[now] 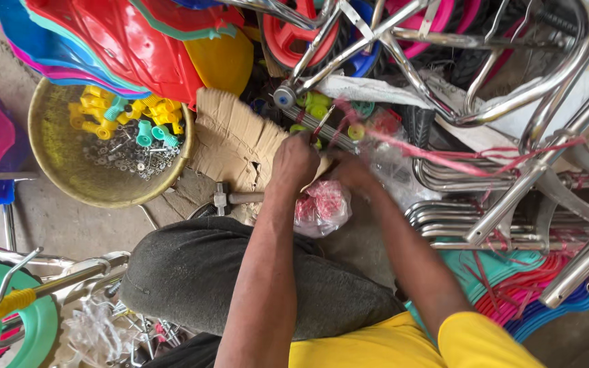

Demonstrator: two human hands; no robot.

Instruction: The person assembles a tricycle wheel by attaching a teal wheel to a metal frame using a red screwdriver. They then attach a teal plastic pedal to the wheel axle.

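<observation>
Hands meet over crinkled clear plastic bag.

Both arms reach forward, close together. The left hand is curled knuckles-up. The right hand lies just beside it.

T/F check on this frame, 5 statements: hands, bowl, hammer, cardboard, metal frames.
1. Both hands, left hand and right hand, are together at a bundle of metal rods with green and yellow caps. True.
2. The round bowl holds only water. False: it holds yellow and teal plastic pieces plus small metal hardware.
3. A hammer lies on the ground just beside the left hand. True.
4. The cardboard is folded into a closed box. False: it lies as a flat torn piece.
5. The chrome tube frames are stacked at the left edge. False: they are at the right.
</observation>
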